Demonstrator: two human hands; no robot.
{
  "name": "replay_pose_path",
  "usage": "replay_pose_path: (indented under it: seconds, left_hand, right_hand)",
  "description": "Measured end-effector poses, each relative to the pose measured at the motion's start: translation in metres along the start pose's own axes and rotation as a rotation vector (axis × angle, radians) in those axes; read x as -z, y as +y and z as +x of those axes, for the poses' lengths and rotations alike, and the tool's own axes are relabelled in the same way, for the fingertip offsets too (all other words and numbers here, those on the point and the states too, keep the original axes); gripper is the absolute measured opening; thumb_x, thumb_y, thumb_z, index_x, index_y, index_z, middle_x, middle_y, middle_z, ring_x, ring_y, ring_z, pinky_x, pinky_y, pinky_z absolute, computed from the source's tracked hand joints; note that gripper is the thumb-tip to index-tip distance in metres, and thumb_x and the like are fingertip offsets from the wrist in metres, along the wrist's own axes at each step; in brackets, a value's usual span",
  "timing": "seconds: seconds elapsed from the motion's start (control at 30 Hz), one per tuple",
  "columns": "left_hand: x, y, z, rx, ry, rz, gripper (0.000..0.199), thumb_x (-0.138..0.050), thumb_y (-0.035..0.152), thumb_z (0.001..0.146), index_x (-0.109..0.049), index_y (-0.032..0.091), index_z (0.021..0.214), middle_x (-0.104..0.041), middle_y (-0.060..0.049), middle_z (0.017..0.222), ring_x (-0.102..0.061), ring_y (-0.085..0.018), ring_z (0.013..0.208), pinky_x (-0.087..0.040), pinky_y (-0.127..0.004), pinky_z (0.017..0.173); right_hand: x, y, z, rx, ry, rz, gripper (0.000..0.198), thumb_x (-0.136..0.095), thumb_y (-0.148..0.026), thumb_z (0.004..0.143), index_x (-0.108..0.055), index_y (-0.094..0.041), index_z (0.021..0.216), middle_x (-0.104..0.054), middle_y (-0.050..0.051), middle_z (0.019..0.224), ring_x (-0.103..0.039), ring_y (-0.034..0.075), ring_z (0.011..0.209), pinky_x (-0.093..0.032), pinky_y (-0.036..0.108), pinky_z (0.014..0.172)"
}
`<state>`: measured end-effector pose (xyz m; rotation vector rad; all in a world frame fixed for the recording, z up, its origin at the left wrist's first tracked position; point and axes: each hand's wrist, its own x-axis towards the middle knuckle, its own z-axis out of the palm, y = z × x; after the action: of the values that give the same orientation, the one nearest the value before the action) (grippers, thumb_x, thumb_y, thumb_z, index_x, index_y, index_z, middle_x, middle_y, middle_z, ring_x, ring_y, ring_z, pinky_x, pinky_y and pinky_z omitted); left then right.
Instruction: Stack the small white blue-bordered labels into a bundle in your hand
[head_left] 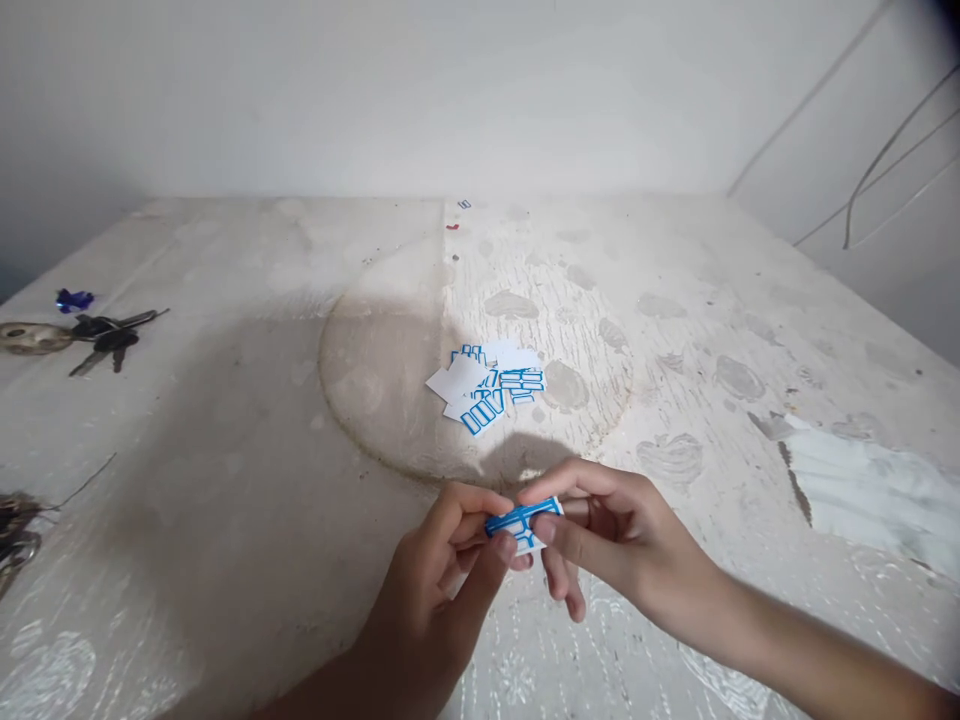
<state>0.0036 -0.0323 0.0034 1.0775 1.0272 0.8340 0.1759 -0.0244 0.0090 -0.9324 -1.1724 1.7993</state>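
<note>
You've got a small rectangular card [517, 521], white with blue-outlined shapes, on the near side of the loose pile of white-and-blue pieces [484, 388] on the table [262, 500]. Left hand [442, 585] pinches its left end, right hand [637, 545] its right, thumbs toward you, fingers nearly closed on it. Pile pieces look flat, straight-edged, paper-like, overlapping; table surface pale, creased, grey-printed.

Left hand [435, 595], right hand [637, 555], fingers [596, 478] pinching
</note>
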Motion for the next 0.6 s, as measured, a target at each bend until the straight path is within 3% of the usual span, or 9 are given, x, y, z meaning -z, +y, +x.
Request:
replay_pose_path:
  seconds: [0.1,0.23,0.33,0.43,0.5,0.6]
  left_hand:
    - [-0.001,0.0,0.002,-0.02,-0.021,-0.028,0.011,-0.056,0.029,0.084,-0.052,0.021,0.091,-0.067,-0.003,0.084,-0.061,-0.015,0.077,-0.047,-0.028,0.074]
    - [0.0,0.0,0.003,-0.017,-0.13,-0.153,0.015,-0.058,0.031,0.083,-0.049,0.02,0.089,-0.067,-0.003,0.082,-0.062,-0.015,0.076,-0.047,-0.031,0.076]
    - [0.001,-0.002,0.005,0.14,-0.28,-0.347,0.027,-0.061,0.04,0.079,-0.047,0.018,0.086,-0.066,-0.004,0.081,-0.062,-0.018,0.078,-0.048,-0.038,0.079]
    - [0.002,-0.004,0.007,0.322,-0.384,-0.544,0.034,-0.052,0.05,0.082,-0.051,0.016,0.089,-0.064,-0.009,0.093,-0.061,-0.024,0.094,-0.043,-0.047,0.089]
    - [0.002,-0.004,0.009,0.352,-0.385,-0.631,0.039,-0.042,0.052,0.086,-0.054,0.016,0.095,-0.063,-0.01,0.099,-0.057,-0.024,0.102,-0.04,-0.043,0.092]
    - [-0.001,-0.003,0.011,0.352,-0.391,-0.658,0.043,-0.037,0.052,0.086,-0.057,0.016,0.095,-0.064,-0.007,0.088,-0.06,-0.022,0.094,-0.042,-0.037,0.087]
  right_hand:
    - [0.0,0.002,0.001,0.032,-0.009,0.058,0.02,-0.056,-0.017,0.086,-0.054,-0.019,0.105,-0.059,0.0,0.069,-0.057,0.011,0.054,-0.051,0.024,0.049]
    - [0.001,0.0,-0.002,0.038,0.018,-0.063,0.011,-0.053,-0.017,0.087,-0.06,-0.016,0.096,-0.059,0.001,0.065,-0.054,0.01,0.053,-0.047,0.021,0.047]
    - [0.001,-0.005,-0.004,0.141,-0.063,-0.23,0.02,-0.049,-0.009,0.087,-0.062,-0.019,0.098,-0.06,0.0,0.068,-0.055,0.01,0.056,-0.046,0.023,0.053]
    - [-0.001,-0.014,-0.005,0.23,-0.181,-0.48,0.03,-0.047,-0.002,0.085,-0.062,-0.023,0.1,-0.063,0.001,0.082,-0.057,0.011,0.067,-0.044,0.024,0.056]
    - [-0.006,-0.021,-0.005,0.281,-0.241,-0.641,0.033,-0.048,0.0,0.083,-0.063,-0.023,0.1,-0.062,0.002,0.093,-0.057,0.013,0.082,-0.046,0.025,0.065]
    - [-0.015,-0.028,-0.004,0.372,-0.33,-0.767,0.035,-0.046,0.004,0.082,-0.062,-0.021,0.1,-0.061,0.002,0.098,-0.053,0.013,0.095,-0.043,0.028,0.085]
